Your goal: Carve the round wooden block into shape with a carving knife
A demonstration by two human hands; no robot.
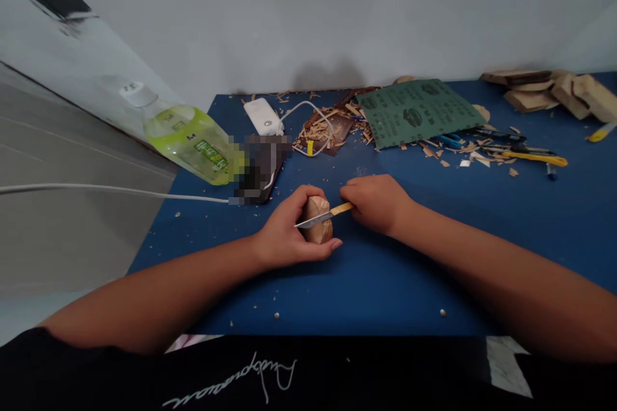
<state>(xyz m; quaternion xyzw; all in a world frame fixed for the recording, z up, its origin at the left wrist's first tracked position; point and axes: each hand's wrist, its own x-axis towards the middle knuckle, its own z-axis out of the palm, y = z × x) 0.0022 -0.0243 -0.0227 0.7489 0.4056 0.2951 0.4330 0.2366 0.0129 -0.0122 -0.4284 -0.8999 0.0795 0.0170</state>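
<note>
My left hand (285,231) is closed around a small light-brown block of wood (315,210) with a rounded outline and cut facets on its right side. My right hand (376,202) is wrapped round the yellow handle of a carving knife (321,218). The knife's short blade lies across the wood, its tip pointing left toward the base of my left thumb. Both hands are low over the blue table (366,289). The palm side of my left hand behind the wood is hidden.
A green sandpaper sheet (419,112) lies among wood shavings (321,131) at the back. A yellow-handled tool (535,157) is right of it, below wood pieces (569,93). Left are a bottle (190,141), a white power bank (263,117), a dark phone-like object (265,170) and a cable (116,190).
</note>
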